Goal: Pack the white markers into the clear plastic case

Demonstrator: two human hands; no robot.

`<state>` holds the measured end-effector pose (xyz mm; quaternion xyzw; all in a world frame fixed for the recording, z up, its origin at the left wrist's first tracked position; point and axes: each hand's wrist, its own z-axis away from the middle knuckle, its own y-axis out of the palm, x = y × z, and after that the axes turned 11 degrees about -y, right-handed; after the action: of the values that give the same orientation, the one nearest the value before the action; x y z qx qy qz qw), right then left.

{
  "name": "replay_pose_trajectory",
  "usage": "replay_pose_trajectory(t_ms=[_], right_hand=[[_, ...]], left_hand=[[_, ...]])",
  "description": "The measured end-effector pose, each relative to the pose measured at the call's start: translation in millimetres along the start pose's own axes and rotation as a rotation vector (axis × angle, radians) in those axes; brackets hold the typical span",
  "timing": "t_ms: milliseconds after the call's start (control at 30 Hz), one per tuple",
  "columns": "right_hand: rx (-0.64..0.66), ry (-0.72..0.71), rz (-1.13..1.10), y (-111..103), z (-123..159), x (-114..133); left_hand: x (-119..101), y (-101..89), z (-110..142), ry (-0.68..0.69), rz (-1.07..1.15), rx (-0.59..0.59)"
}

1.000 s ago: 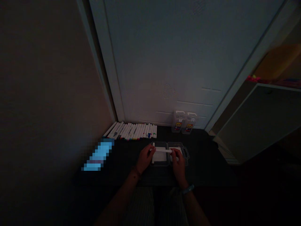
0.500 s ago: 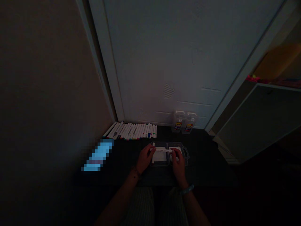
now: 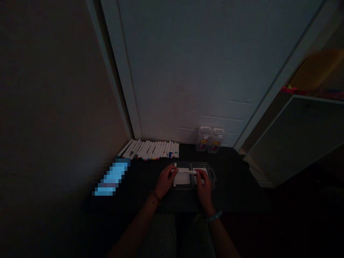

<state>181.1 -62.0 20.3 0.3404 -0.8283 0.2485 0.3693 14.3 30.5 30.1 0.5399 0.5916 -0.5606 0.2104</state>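
Head view. Dim light throughout.

Item: one white marker (image 3: pixel 188 172), slim, with small dark print along the barrel; held level, crosswise, above an open clear plastic case. Left hand (image 3: pixel 164 180): thumb and fingertips pinching the marker's left end; dark bracelet (image 3: pixel 154 197) at the wrist. Right hand (image 3: pixel 204 184): thumb and fingertips pinching its right end; blue-toned band (image 3: pixel 214 216) at the wrist.

Item: clear plastic case (image 3: pixel 183 164), opened flat in two halves on a black table (image 3: pixel 231 197), carry handle to the right. Left half contained a white insert (image 3: pixel 184 178) and, along its left side, a second white stick-like piece (image 3: pixel 174 183), partly behind the left hand. Right half contained further white material, partly covered by the right hand; its nature could not be told.

Item: row of white markers (image 3: pixel 150 148), side by side at the table's back left, several with coloured ends.

Item: two upright clear cases, left one (image 3: pixel 202 138) and right one (image 3: pixel 216 139), side by side at the back, each bearing a coloured label.

Item: bright blue pixelated patch (image 3: pixel 111 179), front left of the row; identity obscured.

Backdrop: pale panel (image 3: pixel 172 64) with a striped heart relief (image 3: pixel 192 104).
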Motion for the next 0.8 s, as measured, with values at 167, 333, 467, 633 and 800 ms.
replay_pose_trajectory(t_ms=[167,333,467,633,800], right_hand=[[0.013,0.007,-0.006,0.0,0.2,-2.0],[0.006,0.011,-0.003,0.1,0.0,-3.2],[0.018,0.011,-0.012,0.1,0.0,-3.6],[0.021,0.018,0.000,0.0,0.5,-3.1],[0.018,0.024,0.005,0.4,0.6,-3.8]], left_hand=[[-0.2,0.0,0.3,-0.014,0.001,0.000],[1.5,0.1,0.1,-0.014,-0.013,0.007],[3.2,0.4,-0.2,-0.016,-0.017,0.013],[4.0,0.7,-0.2,-0.011,-0.018,0.018],[3.3,1.2,-0.1,-0.012,-0.003,0.006]])
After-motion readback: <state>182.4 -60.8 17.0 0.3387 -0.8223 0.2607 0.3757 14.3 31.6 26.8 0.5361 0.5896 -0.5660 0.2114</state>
